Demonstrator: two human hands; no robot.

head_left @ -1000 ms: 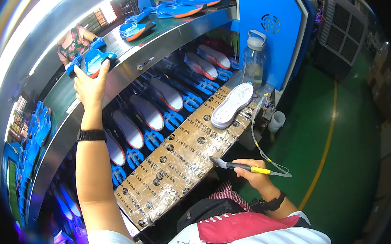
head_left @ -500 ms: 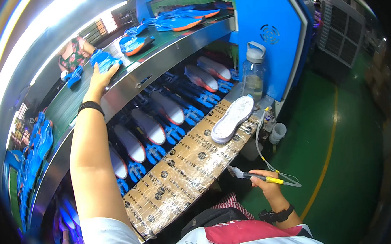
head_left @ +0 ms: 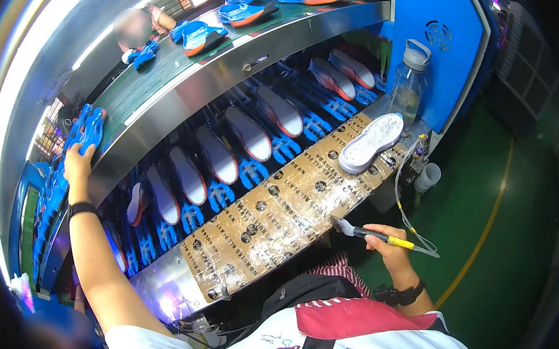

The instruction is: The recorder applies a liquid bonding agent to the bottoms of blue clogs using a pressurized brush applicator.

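Observation:
My left hand (head_left: 78, 166) is stretched out to the far left, its fingers closed at the near edge of a blue shoe upper (head_left: 90, 129) that leans among several others. The fingertips are partly hidden there. Low at the right, my right hand (head_left: 389, 248) is wrapped around a brush (head_left: 365, 233) with a dark handle and a yellow end. A thin pale tube (head_left: 403, 209) runs to that yellow end. The bristles point left, close to the front edge of the cardboard-covered shelf (head_left: 275, 219). A white shoe sole (head_left: 371, 144) lies on the shelf's right end.
Above, a green conveyor belt (head_left: 121, 107) carries blue uppers with orange edges (head_left: 203, 38). Under its metal rail stand several grey-white soled shoes (head_left: 246, 135) on blue holders. A clear bottle (head_left: 407, 82) stands beside the blue machine panel (head_left: 453, 58). Another person (head_left: 164, 21) is across the belt.
My left hand has let go of a blue upper on the belt and moved left to another upper. The view has shifted left. My right hand still holds the brush.

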